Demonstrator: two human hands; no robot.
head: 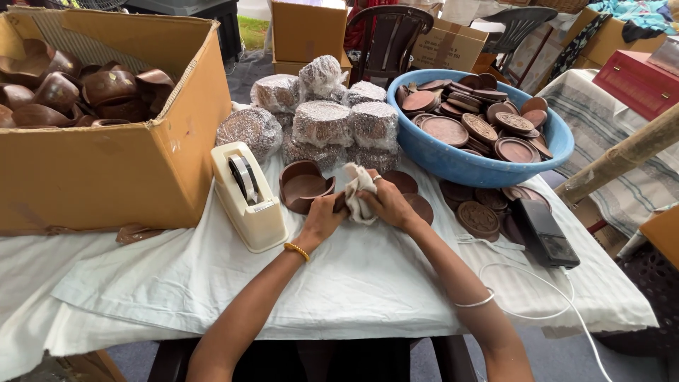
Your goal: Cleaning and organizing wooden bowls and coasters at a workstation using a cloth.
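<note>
My left hand (324,216) grips a small dark brown wooden piece (340,204), mostly hidden between both hands. My right hand (387,204) presses a crumpled white cloth (358,191) against that piece. Both hands meet over the white tablecloth (339,276), just in front of a brown wooden bowl (303,185) and two round brown lids (410,194). A gold bangle sits on my left wrist and a thin silver one on my right forearm.
A cream tape dispenser (247,196) stands left of my hands. A cardboard box (113,155) of wooden bowls fills the left. Wrapped bundles (322,122) are stacked behind. A blue basin (481,166) holds several carved discs; a black device (544,232) with white cable lies right.
</note>
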